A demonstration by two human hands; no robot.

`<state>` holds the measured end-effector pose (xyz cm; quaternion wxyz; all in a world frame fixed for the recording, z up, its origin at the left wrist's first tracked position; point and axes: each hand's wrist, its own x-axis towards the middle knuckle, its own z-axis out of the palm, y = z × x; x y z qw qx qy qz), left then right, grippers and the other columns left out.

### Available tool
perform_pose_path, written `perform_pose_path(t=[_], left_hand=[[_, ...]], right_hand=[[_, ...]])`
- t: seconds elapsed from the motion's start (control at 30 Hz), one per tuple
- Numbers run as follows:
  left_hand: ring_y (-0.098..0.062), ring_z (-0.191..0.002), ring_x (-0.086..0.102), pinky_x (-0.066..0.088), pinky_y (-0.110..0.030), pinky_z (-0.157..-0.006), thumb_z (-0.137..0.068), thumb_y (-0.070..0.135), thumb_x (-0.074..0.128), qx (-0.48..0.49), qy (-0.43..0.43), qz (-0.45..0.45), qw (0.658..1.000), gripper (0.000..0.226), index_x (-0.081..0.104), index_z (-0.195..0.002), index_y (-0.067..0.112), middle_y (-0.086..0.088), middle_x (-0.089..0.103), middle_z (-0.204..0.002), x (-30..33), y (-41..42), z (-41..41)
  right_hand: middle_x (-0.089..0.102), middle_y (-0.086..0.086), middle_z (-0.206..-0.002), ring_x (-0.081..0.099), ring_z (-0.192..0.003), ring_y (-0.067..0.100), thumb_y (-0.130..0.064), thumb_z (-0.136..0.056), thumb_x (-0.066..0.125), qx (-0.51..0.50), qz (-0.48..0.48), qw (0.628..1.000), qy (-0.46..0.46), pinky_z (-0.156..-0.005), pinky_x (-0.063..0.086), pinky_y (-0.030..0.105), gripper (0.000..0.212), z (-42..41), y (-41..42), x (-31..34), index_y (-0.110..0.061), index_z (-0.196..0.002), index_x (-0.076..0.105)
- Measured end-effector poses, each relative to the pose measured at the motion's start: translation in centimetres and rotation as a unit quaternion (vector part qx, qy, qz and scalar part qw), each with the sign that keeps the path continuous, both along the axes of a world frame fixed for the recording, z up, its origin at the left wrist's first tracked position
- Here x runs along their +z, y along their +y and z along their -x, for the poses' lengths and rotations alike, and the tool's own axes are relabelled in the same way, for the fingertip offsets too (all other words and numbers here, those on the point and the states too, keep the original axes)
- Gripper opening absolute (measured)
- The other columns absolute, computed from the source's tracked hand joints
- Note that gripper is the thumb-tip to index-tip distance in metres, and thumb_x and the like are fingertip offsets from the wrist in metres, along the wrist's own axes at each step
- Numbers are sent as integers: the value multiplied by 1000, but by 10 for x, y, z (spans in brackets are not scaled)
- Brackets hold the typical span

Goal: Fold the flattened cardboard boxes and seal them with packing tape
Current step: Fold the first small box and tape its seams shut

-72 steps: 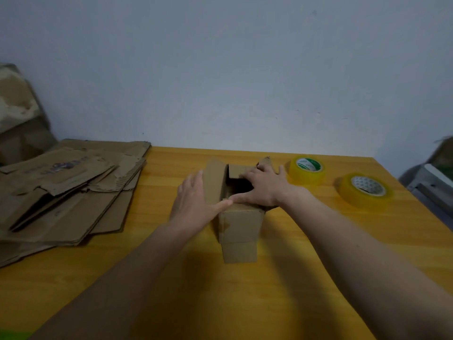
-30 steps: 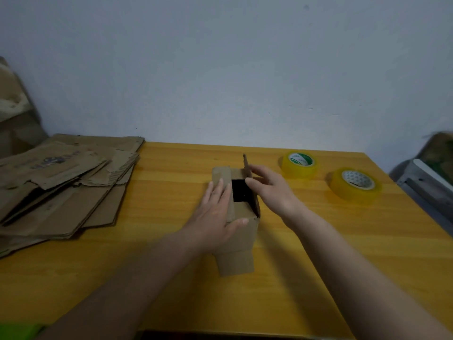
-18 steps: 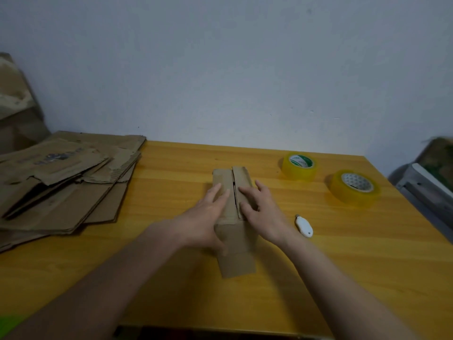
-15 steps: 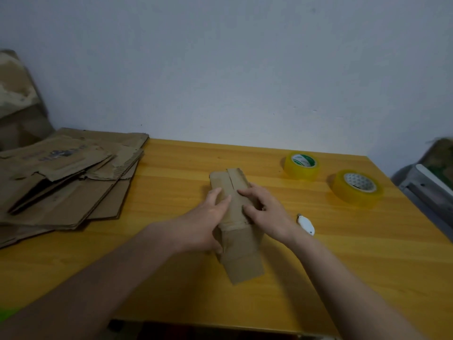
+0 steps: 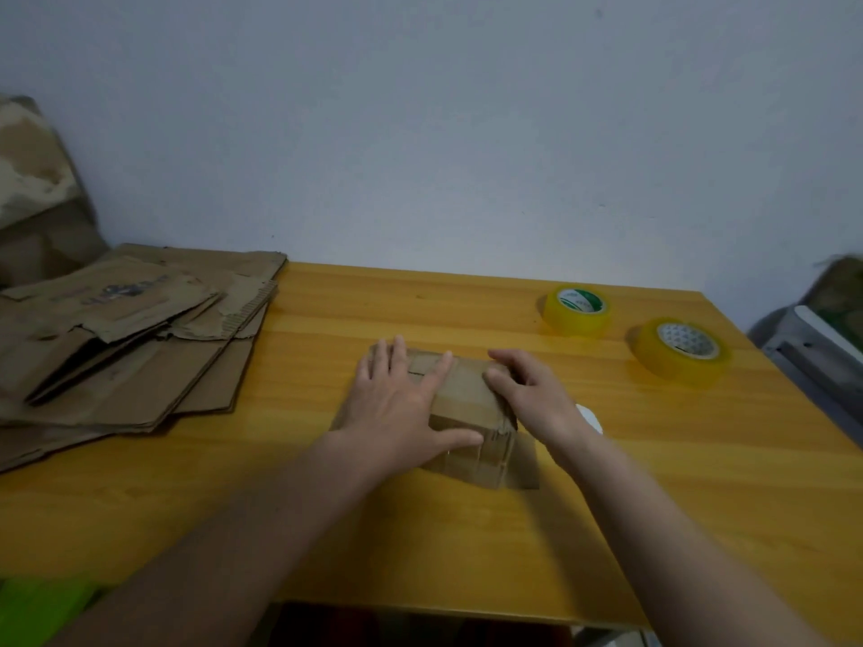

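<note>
A: Status? Box (image 5: 460, 403), frame centre: flaps folded; left hand (image 5: 397, 408) flat on top, right hand (image 5: 532, 396) gripping its edge.
B: Remaining: tape (image 5: 577, 310), upper right, unapplied; flattened stack (image 5: 121, 338), left, unfolded.

— Obstructions? — Left hand (image 5: 397, 408) covers the box (image 5: 471, 413) flaps' left part; right hand (image 5: 532, 394) hides most of a small white object (image 5: 592, 418).
— Cropped? — Flattened cardboard stack (image 5: 116, 347) cut at left edge.
</note>
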<state>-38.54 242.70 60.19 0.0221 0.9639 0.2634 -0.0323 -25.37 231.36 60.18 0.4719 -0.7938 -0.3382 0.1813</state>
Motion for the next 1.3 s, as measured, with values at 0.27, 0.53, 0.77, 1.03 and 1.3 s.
perform_pose_path(t=[0.27,0.53,0.77,1.03,1.3], left_hand=[[-39,-147,-5,4,-50,-118,-67,94,26,87,-23,5,996,111,-6,-153,33,-24,-7,-159,-1,-28,-13],[-24,-149,-11,-4,-49,-120,-73,89,21,-24,-19,-11,999,99,-1,-153,35,-4,-7,-163,4,-10,-15],[-28,-147,-18,-8,-54,-118,-77,87,25,-80,33,45,995,90,-11,-149,46,2,-18,-161,6,-14,-43],[-31,-149,-7,-7,-58,-116,-78,86,23,-88,38,54,994,91,-7,-151,42,1,-9,-163,9,-36,-82],[-37,-148,-6,-7,-64,-114,-78,86,16,-65,57,40,995,90,-8,-151,40,-4,-6,-163,11,-47,-97]], right_hand=[[52,7,-114,49,-101,19,-25,-102,37,-55,-33,995,78,-92,44,41,26,-6,4,-12,-13,-123,49],[53,7,-111,51,-103,24,-25,-102,36,-43,-27,997,66,-94,45,45,23,-11,6,-16,-13,-119,47],[57,9,-115,56,-106,25,-21,-102,38,-50,-41,994,84,-94,48,45,25,-16,6,-16,-12,-123,48],[50,9,-132,48,-122,23,-16,-102,39,-82,-52,991,94,-105,41,39,37,-48,-13,-14,-10,-138,43],[39,12,-146,35,-135,28,-12,-100,42,-200,80,974,-65,-109,30,37,39,-123,-57,-37,-8,-139,41]])
